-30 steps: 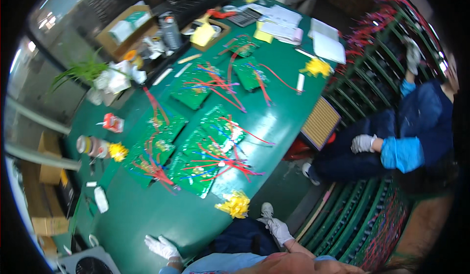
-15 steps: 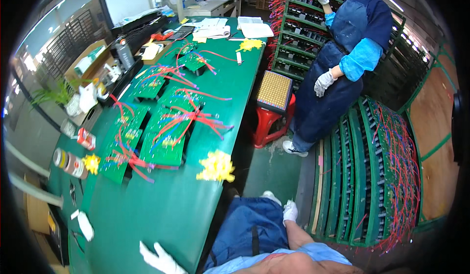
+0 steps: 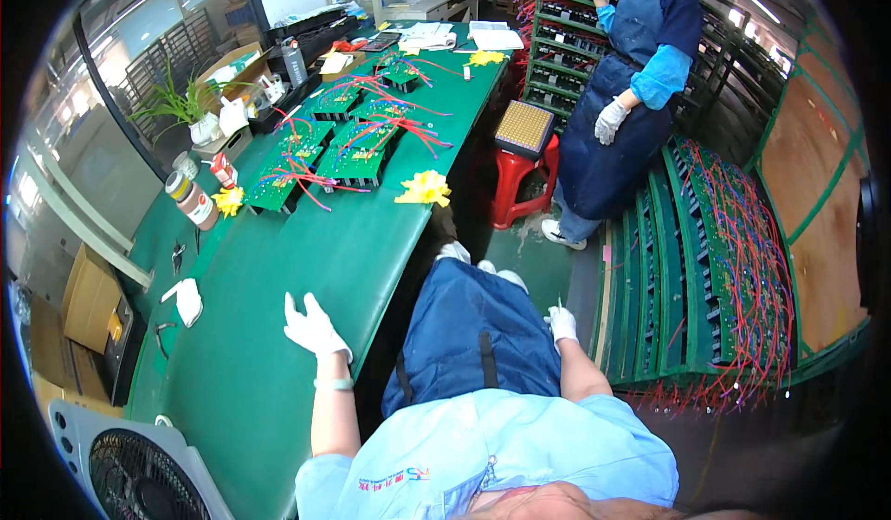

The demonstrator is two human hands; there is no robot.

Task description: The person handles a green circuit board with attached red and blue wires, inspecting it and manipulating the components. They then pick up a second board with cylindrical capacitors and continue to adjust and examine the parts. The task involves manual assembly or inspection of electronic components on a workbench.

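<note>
My left hand [image 3: 316, 327], in a white glove, hovers over or rests on the green tabletop [image 3: 269, 362] near its edge. Its fingers are spread and hold nothing. Low beside my blue apron [image 3: 464, 334], my gloved right hand [image 3: 561, 325] is closed, and a thin pointed thing, too small to name, sticks up from it. Farther up the table lie several green circuit boards [image 3: 357, 153] with red and blue wires, beyond my left hand's reach. Between them and me, a heap of yellow pieces [image 3: 424, 188] sits at the table's edge.
Pliers [image 3: 162, 339], a white object [image 3: 188, 303] and a brown-filled jar [image 3: 193, 201] lie at left, with a fan [image 3: 139, 474] below. A red stool [image 3: 520, 186] bears a tray. A co-worker [image 3: 617, 139] stands by racks; stacked wired boards [image 3: 733, 251] stand at right.
My view has tilted down, so the boards appear higher and my torso and the fan show. My left hand appears higher over the table, still spread; my right hand remains low at my side.
</note>
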